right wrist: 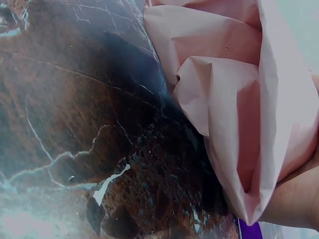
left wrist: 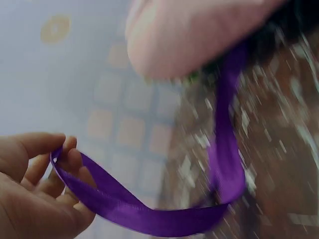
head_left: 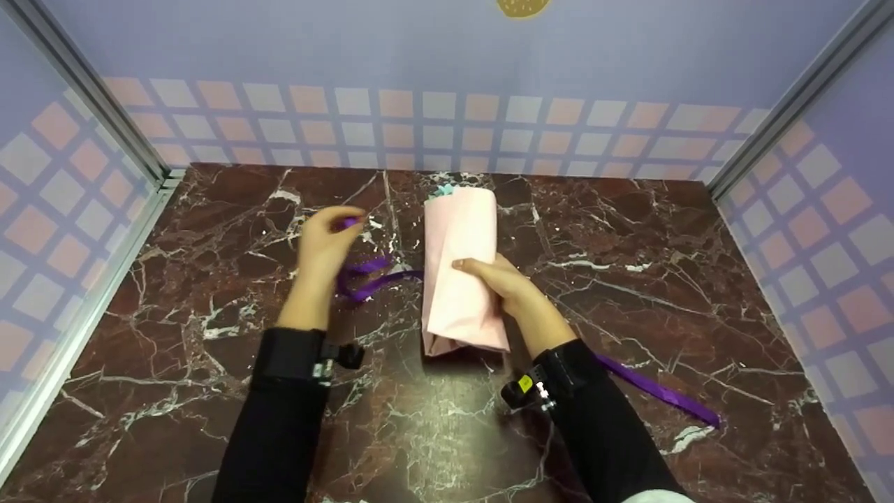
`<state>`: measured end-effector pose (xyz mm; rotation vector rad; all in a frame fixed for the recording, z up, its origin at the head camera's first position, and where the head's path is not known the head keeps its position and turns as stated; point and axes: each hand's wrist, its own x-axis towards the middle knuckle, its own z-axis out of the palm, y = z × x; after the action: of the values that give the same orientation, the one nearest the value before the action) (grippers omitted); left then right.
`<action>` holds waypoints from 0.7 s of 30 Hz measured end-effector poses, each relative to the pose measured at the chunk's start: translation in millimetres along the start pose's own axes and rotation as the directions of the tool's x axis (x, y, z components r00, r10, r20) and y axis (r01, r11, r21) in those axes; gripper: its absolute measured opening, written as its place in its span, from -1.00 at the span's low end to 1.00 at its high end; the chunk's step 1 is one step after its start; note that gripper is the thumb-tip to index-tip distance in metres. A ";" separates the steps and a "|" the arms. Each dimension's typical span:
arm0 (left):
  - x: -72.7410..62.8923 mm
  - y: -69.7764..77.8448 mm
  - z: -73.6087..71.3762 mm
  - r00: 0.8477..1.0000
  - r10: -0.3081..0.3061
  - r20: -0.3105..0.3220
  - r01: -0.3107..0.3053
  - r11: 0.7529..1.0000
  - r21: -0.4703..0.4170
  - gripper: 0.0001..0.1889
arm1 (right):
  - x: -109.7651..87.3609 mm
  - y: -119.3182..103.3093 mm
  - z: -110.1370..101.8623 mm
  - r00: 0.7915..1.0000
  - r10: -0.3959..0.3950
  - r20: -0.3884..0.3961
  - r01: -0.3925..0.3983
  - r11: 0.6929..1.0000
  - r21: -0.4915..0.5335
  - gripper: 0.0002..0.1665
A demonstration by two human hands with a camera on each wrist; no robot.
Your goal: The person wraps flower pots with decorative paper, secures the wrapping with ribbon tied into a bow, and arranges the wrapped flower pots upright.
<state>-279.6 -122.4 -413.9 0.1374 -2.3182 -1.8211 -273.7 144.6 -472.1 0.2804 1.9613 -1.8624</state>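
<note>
A pink paper-wrapped bundle [head_left: 461,223] lies on the marbled table, with a bit of teal [head_left: 443,190] poking out of its far end. My right hand [head_left: 506,283] grips it from the right side, thumb across the paper. The right wrist view shows the folded near end of the pink paper [right wrist: 237,79]. To the left, my left hand [head_left: 327,237] pinches a purple ribbon [head_left: 374,284] between thumb and fingers. In the left wrist view the ribbon [left wrist: 154,220] loops from those fingers toward the bundle. Its part beneath the bundle is hidden.
The other stretch of ribbon [head_left: 656,390] lies on the table [head_left: 433,433] to the right, partly covered by my right forearm. Checkered panels enclose the table: a back wall [head_left: 433,63], a left wall [head_left: 42,195] and a right wall [head_left: 838,209].
</note>
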 end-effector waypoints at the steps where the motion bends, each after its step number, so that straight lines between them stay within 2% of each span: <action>1: -0.2 7.4 6.6 0.999 0.019 0.045 -0.021 0.999 0.037 -0.75 | 0.1 0.4 0.0 1.000 -0.001 0.001 0.001 1.000 -0.002 -0.18; 4: 0.0 28.5 26.2 0.983 0.054 0.175 -0.077 0.989 0.128 -0.75 | 0.3 0.9 -0.1 1.000 -0.006 0.002 0.006 1.000 -0.008 -0.19; 6: 0.2 41.1 38.5 0.969 0.068 0.238 -0.109 0.981 0.159 -0.74 | 0.5 1.4 -0.2 1.000 -0.010 0.001 0.010 1.000 -0.010 -0.20; 10: 2.6 63.3 60.6 0.940 0.114 0.323 -0.187 0.961 0.204 -0.74 | 1.2 2.1 -0.6 0.999 -0.036 0.014 0.036 0.999 0.002 -0.24; 13: 3.8 79.6 76.1 0.916 0.147 0.373 -0.251 0.936 0.248 -0.74 | 1.3 3.0 -0.9 0.998 -0.049 0.029 0.049 0.999 0.018 -0.28; 18: 4.6 103.1 102.4 0.850 0.201 0.487 -0.371 0.884 0.283 -0.74 | 1.4 5.0 -0.6 0.997 -0.057 0.051 0.056 0.998 0.029 -0.32; 20: 5.6 111.4 112.4 0.823 0.209 0.528 -0.396 0.878 0.270 -0.73 | 1.6 5.6 -0.1 0.996 -0.068 0.058 0.066 0.997 0.037 -0.34; 21: 5.9 115.6 117.2 0.815 0.206 0.542 -0.400 0.876 0.268 -0.73 | 1.6 5.8 0.1 0.995 -0.073 0.061 0.071 0.997 0.043 -0.34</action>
<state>-304.3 15.9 -327.9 -0.7136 -2.7967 -1.3466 -272.6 144.7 -478.0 0.1631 1.9170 -1.9340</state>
